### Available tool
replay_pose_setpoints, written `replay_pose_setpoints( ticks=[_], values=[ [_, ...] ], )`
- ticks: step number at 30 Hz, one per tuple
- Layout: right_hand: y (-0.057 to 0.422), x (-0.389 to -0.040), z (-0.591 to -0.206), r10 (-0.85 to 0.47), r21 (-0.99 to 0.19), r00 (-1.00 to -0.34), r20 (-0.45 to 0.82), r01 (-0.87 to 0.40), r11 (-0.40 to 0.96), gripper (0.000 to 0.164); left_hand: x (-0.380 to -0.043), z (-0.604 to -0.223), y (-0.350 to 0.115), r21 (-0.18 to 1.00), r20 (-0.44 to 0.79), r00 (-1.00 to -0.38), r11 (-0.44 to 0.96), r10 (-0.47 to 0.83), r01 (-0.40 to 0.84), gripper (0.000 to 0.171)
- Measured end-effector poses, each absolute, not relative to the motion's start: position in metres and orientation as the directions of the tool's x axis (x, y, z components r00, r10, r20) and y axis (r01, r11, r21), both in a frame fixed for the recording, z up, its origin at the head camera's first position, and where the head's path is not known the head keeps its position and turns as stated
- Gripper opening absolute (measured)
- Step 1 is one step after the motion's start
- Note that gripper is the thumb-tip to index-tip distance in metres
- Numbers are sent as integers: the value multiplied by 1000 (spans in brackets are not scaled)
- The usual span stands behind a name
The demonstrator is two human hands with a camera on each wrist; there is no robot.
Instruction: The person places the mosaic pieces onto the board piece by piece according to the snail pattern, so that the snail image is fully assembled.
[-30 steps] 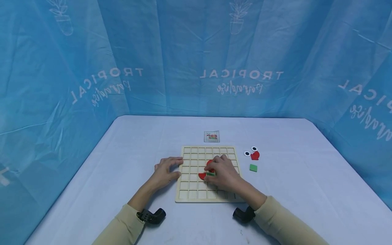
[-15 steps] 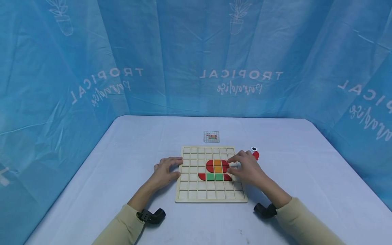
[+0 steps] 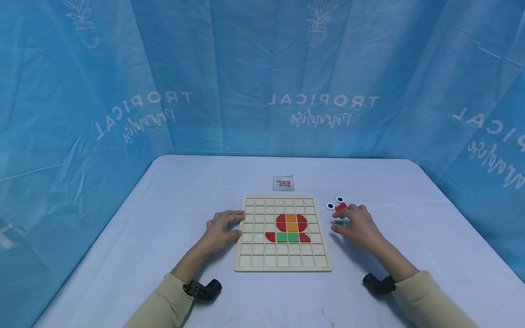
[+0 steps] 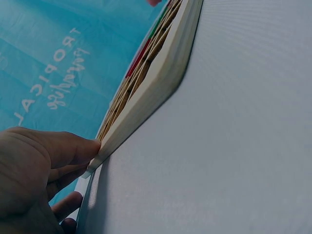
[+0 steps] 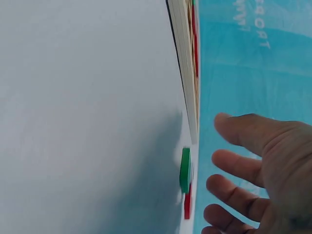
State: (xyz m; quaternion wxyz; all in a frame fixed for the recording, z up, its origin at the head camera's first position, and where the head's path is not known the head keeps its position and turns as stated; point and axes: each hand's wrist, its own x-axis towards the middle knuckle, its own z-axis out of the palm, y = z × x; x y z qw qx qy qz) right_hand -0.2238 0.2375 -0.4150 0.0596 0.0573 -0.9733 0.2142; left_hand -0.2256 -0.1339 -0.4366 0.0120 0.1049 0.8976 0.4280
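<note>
My left hand rests at the left edge of a wooden grid board, thumb and index finger spread apart along it. In the left wrist view the thumb touches the board's pale rim. My right hand hovers over a green square tile on the table, partly hidden by the fingers. The right wrist view shows this hand with fingers parted and nothing between them, the green tile standing out below. Red, orange and green tiles lie in the board's cells.
Two round eye pieces and red pieces lie right of the board, just beyond the right hand. A small picture card with a gridded design lies behind the board. Blue printed curtains surround the white table.
My right hand has moved right, from over the board's middle past its right side to the loose green tile, uncovering the tiles in the cells. The left hand stays put.
</note>
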Motion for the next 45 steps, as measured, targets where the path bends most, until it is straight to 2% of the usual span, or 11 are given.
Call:
replay_pose_setpoints(
  ticks=[9, 29, 35, 45],
  values=[
    [252, -226, -422, -70, -394, -990, 123, -113, 912, 41, -224, -437, -134, 773, 72, -978, 608, 198, 180, 42],
    [258, -228, -430, -85, -395, -988, 126, -128, 910, 30, -224, -437, -134, 772, 74, -978, 609, 195, 180, 43],
    [251, -227, -420, -90, -417, -985, 146, -143, 898, 30, -225, -437, -134, 771, 65, -978, 613, 197, 174, 43],
    [218, -224, -405, -174, -400, -963, 204, -244, 883, 26, -226, -436, -134, 770, 68, -978, 613, 197, 177, 43]
  ],
)
